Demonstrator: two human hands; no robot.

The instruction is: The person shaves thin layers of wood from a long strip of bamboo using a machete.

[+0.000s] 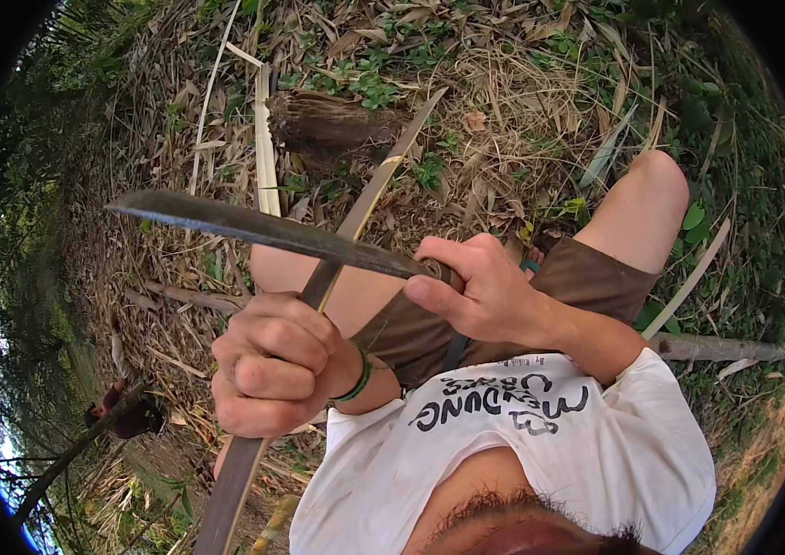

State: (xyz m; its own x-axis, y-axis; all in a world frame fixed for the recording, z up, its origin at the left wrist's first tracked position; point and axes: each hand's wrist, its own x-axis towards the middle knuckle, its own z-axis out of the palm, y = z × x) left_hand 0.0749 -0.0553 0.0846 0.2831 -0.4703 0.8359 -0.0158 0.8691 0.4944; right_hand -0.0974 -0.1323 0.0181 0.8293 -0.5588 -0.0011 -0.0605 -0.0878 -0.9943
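Observation:
My left hand [272,365] is closed in a fist around a long, flat bamboo strip [374,190], dark on its face with a pale edge. The strip slants from the lower left, through the fist, up to a tapered end over the ground. My right hand [485,287] grips the short handle of a machete, thumb along the handle. The machete's dark blade [226,222] points left and lies across the strip just above my left fist. A green cord bracelet [360,377] circles my left wrist.
A short brown log [332,129] lies ahead among dry leaves, beside a pale split strip [265,148]. A pole [725,349] lies at my right, near my bent bare knee [656,190]. Another person [130,412] in dark clothes is far left, near a slanting branch [78,449].

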